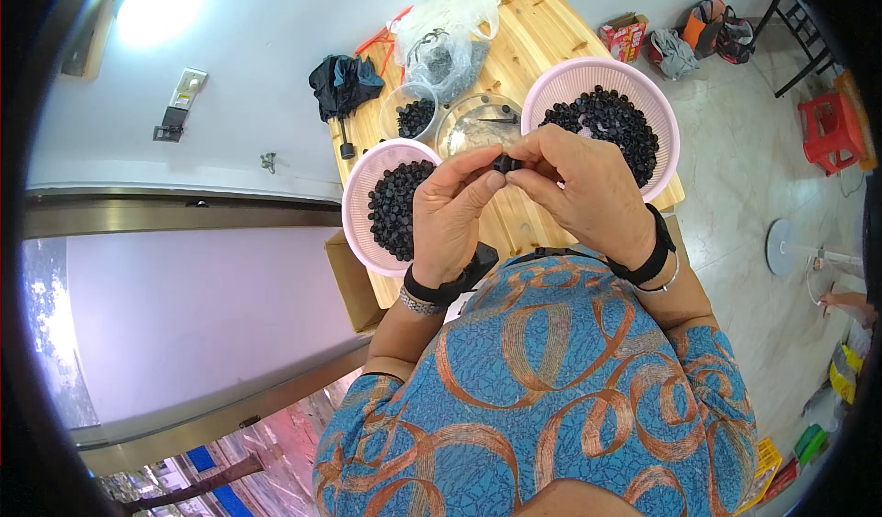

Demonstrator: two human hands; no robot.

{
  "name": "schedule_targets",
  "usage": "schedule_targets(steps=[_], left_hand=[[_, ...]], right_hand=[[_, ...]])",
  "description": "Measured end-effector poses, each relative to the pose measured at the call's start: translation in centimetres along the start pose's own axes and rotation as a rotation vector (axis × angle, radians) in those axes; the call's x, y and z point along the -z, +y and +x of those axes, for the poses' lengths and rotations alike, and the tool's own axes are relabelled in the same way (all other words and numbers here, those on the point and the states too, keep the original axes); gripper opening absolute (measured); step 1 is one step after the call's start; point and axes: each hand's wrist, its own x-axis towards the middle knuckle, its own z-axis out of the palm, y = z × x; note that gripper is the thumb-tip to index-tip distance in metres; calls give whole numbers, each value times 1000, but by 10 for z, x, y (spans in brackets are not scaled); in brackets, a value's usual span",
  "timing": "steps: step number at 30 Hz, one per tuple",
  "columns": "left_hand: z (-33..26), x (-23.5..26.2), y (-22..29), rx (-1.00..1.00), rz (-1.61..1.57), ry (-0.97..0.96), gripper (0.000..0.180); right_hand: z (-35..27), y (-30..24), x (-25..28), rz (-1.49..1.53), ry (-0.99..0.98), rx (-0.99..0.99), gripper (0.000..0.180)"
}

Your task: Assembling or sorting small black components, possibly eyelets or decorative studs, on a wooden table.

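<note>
Between the fingertips of both hands, above the wooden table, is a small black round part (505, 163). My left hand (450, 212) pinches it from the left, and my right hand (588, 186) grips its other side. Partly behind my left hand stands a pink basket (356, 212) of small black parts (393, 212). A larger pink basket (663, 104) with similar black parts (617, 127) is beyond my right hand. The fingers cover some of the held piece, so its full shape is hidden.
A clear tub (393, 113) of black parts and a round clear lid (459, 131) sit on the wooden table (542, 12). Plastic bags (450, 21) and a black folded umbrella (344, 85) lie behind. A cardboard box (351, 283) stands at the left; a red stool (830, 131) is far right.
</note>
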Motion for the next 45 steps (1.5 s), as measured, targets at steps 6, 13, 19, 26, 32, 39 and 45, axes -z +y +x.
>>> schedule_targets(steps=[6,13,19,26,32,39,45], left_hand=[[-3,1,2,27,5,20,29],[-4,2,4,-4,136,-5,26],[-6,-1,4,-37,144,7,25],[-7,-3,5,-123,346,-19,25],[-8,-3,7,-131,434,-33,24],[-16,-2,12,-10,355,-77,21],[-18,-1,14,-7,374,-134,19]], right_hand=[[1,0,1,-103,-28,108,13],[-4,-1,-5,-145,-4,165,10],[-8,-1,-2,-64,-17,138,13],[-9,3,-4,-129,-26,186,13],[-7,5,1,237,-78,-86,17],[-3,19,10,230,-290,-76,26],[1,16,16,286,-406,-127,29]])
